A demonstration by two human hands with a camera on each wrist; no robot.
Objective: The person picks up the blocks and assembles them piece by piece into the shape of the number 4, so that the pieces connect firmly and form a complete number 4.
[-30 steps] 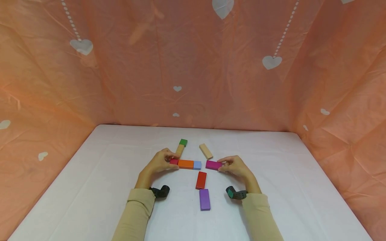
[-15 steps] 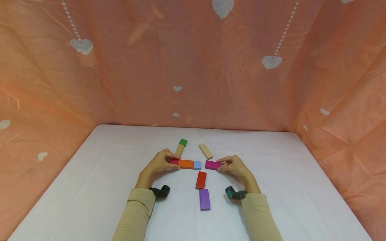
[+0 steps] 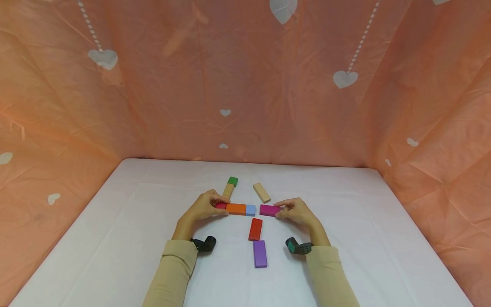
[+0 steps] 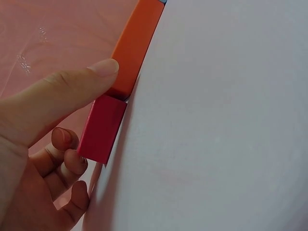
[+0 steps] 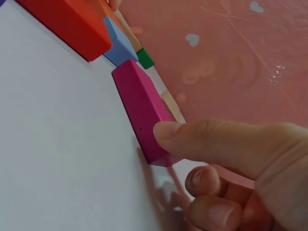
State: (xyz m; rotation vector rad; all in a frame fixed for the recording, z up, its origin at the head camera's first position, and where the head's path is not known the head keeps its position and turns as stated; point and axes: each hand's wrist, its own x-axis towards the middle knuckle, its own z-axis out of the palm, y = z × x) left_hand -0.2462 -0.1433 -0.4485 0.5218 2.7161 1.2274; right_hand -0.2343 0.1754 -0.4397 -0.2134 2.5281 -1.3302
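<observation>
In the head view my left hand (image 3: 202, 206) pinches the left part of a row of blocks lying end to end. A crimson block (image 4: 102, 129) joins an orange block (image 3: 236, 209), followed by a light blue block (image 3: 250, 210). The left thumb presses the orange block near that joint, its index finger reaching round the far side. My right hand (image 3: 297, 210) grips a magenta block (image 3: 269, 210) at its right end, thumb on the near face. A small gap separates the magenta block from the light blue one.
Below the gap lie a red block (image 3: 255, 229) and a purple block (image 3: 260, 254). Behind the row, a plain wooden block (image 3: 229, 190) meets a green block (image 3: 232, 181). Another plain block (image 3: 261, 193) slants nearby. Everything lies on a white-covered table (image 3: 153, 179).
My right hand has slid the magenta block slightly left, narrowing the gap to the light blue block. The left hand keeps its place on the row.
</observation>
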